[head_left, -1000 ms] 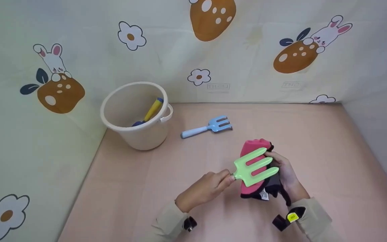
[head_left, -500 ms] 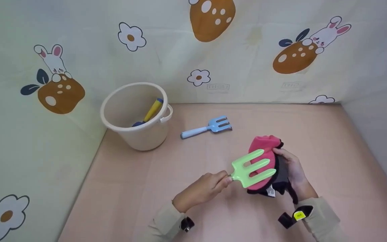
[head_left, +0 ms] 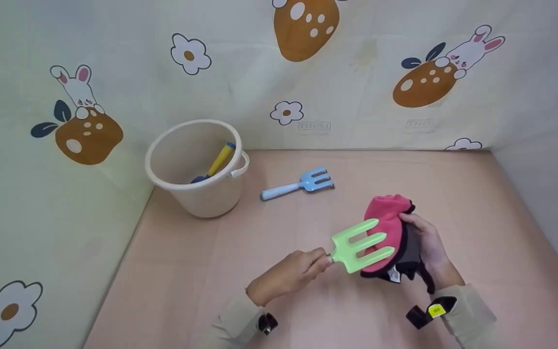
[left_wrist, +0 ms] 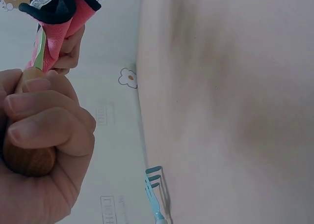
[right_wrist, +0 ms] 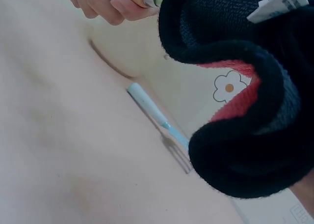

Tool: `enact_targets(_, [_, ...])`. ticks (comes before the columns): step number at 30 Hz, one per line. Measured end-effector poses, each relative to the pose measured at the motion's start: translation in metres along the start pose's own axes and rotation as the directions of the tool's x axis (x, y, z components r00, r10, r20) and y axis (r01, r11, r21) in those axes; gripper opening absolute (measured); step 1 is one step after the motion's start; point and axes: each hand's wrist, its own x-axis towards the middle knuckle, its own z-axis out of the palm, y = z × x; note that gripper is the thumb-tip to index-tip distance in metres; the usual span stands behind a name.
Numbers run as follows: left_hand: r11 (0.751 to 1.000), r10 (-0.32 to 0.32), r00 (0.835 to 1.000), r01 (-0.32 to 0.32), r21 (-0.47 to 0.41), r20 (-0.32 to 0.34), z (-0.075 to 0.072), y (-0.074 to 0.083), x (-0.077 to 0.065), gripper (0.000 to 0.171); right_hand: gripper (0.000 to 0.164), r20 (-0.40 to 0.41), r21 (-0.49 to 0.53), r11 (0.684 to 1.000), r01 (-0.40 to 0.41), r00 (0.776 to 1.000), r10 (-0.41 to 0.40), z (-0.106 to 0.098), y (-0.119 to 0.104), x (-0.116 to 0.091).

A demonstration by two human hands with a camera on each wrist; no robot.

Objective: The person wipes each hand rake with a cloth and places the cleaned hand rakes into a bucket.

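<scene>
My left hand (head_left: 293,271) has its fingers curled round the wooden handle (left_wrist: 30,157) of a light green garden fork (head_left: 351,249). The fork's three tines point right, in front of a pink and dark grey cloth (head_left: 383,220) with black edging and a white label (right_wrist: 279,5). My right hand (head_left: 431,242) grips that cloth by its right side, above the table. Whether the tines touch the cloth I cannot tell. In the right wrist view the cloth hangs in folds and hides most of the right hand.
A blue hand fork (head_left: 301,184) lies on the pinkish table (head_left: 201,271), beyond both hands. Left of it stands a cream bucket (head_left: 206,201), holding a tool with a yellow handle (head_left: 221,159). Patterned sheeting (head_left: 240,72) rises behind and at both sides.
My right hand has moved right with the cloth. The left hand and green fork have shifted slightly left, so less of the fork overlaps the cloth. Bucket and blue fork stay put.
</scene>
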Motion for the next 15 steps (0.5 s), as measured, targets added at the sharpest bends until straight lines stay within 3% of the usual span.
enact_targets(7, [0.999, 0.036, 0.998, -0.035, 0.027, -0.052, 0.000, -0.003, -0.006, 0.038, 0.035, 0.078, -0.022, 0.999, 0.047, 0.996, -0.045, -0.023, -0.001, 0.000])
enact_targets(10, [0.999, 0.054, 0.993, -0.053, 0.012, -0.109, 0.000, -0.003, -0.007, 0.036, 0.035, 0.051, -0.026, 0.998, 0.060, 0.997, -0.058, -0.027, -0.002, -0.003])
enact_targets(13, [0.996, 0.076, 0.985, -0.083, -0.033, -0.158, 0.002, 0.000, -0.004, 0.033, 0.039, 0.015, -0.017, 1.000, 0.009, 1.000, -0.008, -0.022, -0.001, -0.004])
enact_targets(15, [0.993, 0.096, 0.980, -0.107, -0.056, -0.172, 0.005, 0.004, -0.002, 0.032, 0.043, 0.035, -0.006, 0.999, -0.031, 0.999, 0.031, -0.018, 0.003, -0.004])
